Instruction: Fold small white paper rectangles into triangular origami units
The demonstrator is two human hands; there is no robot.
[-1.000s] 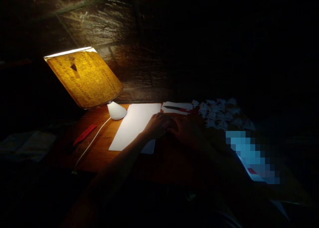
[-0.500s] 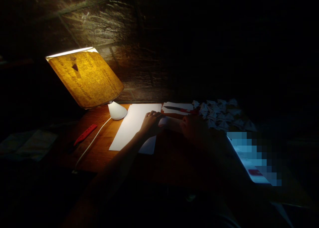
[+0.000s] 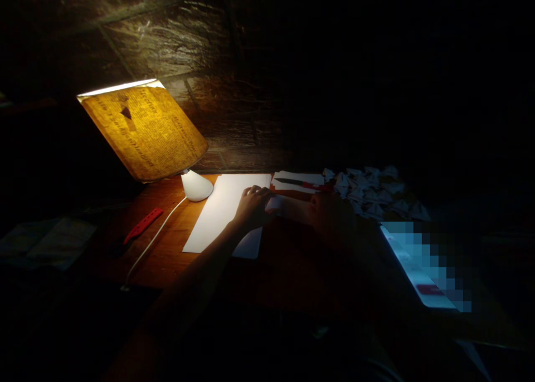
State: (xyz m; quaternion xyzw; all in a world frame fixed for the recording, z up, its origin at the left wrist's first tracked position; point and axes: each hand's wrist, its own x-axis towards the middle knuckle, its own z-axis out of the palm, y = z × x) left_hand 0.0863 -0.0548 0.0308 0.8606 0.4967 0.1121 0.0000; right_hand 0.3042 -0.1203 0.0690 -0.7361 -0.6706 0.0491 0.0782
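Observation:
A small piece of white paper point(image 3: 295, 208) spans the gap between my two hands, mostly in shadow. My left hand point(image 3: 252, 206) has its fingers bent and closed at the paper's left end, above the edge of a stack of white sheets point(image 3: 221, 220). At the right end, the fingers of my right hand point(image 3: 328, 212) are closed on the same paper; darkness hides much of this hand. Just behind them lies a knife with a dark blade and red handle point(image 3: 307, 185), partly over smaller white papers point(image 3: 288, 176).
A lit lamp point(image 3: 144, 134) with a printed shade stands left, its white cord point(image 3: 156, 240) crossing the wooden table point(image 3: 175, 259). A red-handled tool point(image 3: 144, 225) lies nearby. Several folded paper pieces point(image 3: 371, 190) are heaped at the back right, behind a glowing screen point(image 3: 412, 265). A stone wall point(image 3: 175, 42) stands behind.
My right hand has shifted slightly to the right along the paper's end. My left hand has stayed in nearly the same place.

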